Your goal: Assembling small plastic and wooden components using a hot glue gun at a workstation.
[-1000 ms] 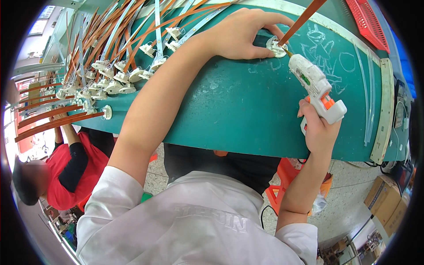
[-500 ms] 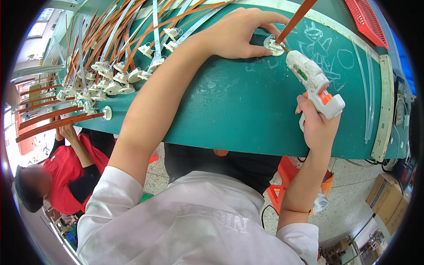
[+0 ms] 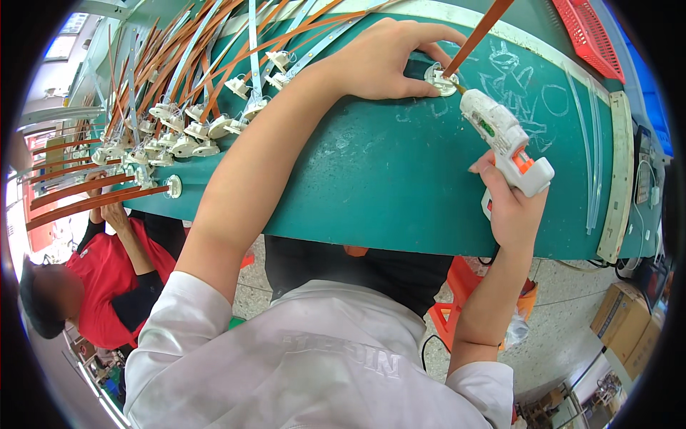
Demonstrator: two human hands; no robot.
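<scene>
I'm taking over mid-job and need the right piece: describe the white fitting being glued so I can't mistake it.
On the green table, follow the left hand to its fingertips. There sits a small round white fitting with an orange strip rising from it. Unlike the fittings heaped at the far left, it lies alone, at the glue gun nozzle.

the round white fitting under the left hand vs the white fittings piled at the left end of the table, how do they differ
The round white fitting lies alone on the green table, pinned by the left hand, with the glue gun nozzle at it; the piled fittings lie crowded together, untouched. Its orange strip rises steeply; theirs fan out across the table. Both are small white parts on orange strips.
</scene>
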